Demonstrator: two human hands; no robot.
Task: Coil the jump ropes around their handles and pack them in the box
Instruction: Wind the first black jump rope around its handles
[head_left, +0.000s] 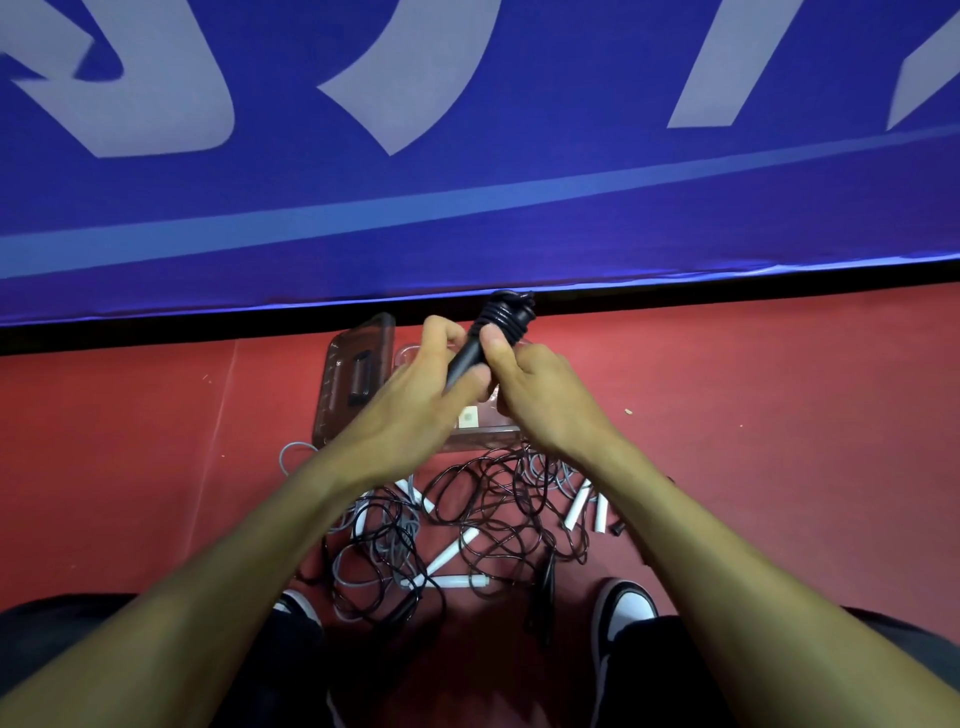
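Observation:
I hold a black jump rope handle (470, 353) upright in front of me, its upper end wound with black rope coils (506, 314). My left hand (415, 400) grips the lower part of the handle. My right hand (535, 395) pinches it just under the coils with the thumb on top. Below my hands a clear plastic box (480, 434) sits on the red floor, mostly hidden by them. Its lid (353, 382) leans at its left side. A tangle of black and grey ropes (483, 519) with white handles (452, 553) lies between the box and my feet.
A blue banner with large white letters (467, 182) stands right behind the box. My two shoes (621, 610) flank the rope pile on the red floor (753, 405). Two more white handles (579, 504) lie at the pile's right side.

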